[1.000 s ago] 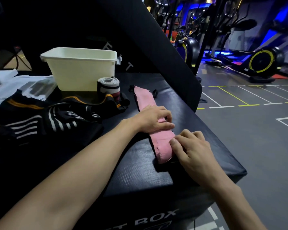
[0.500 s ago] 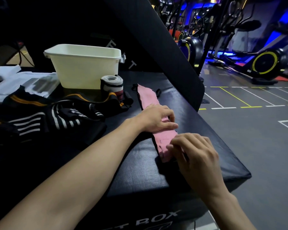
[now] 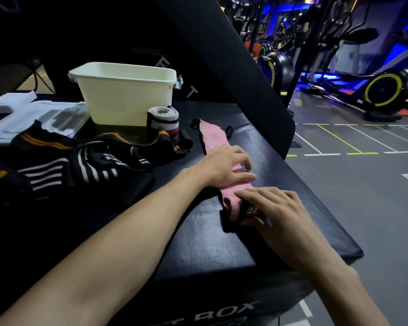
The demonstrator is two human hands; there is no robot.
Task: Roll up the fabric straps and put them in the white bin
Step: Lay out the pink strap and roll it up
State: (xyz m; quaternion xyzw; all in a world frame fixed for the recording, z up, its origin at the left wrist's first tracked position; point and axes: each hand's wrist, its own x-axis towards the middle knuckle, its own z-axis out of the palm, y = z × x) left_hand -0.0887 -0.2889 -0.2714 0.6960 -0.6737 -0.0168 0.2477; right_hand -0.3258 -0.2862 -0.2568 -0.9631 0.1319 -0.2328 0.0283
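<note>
Two hands, left hand and right hand, press the pink strap.

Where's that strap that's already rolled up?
In the head view, the rolled strap stands on end left of centre on the black box, just in front of the white bin's right corner and left of the pink strap.

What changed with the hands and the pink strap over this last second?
The right hand went from resting flat on the near end of the pink strap to folding that end over, starting the roll; a black patch with a white logo now shows there. The left hand stayed pressed flat on the strap's middle. The white bin, the rolled grey strap and the black straps did not move.
</note>
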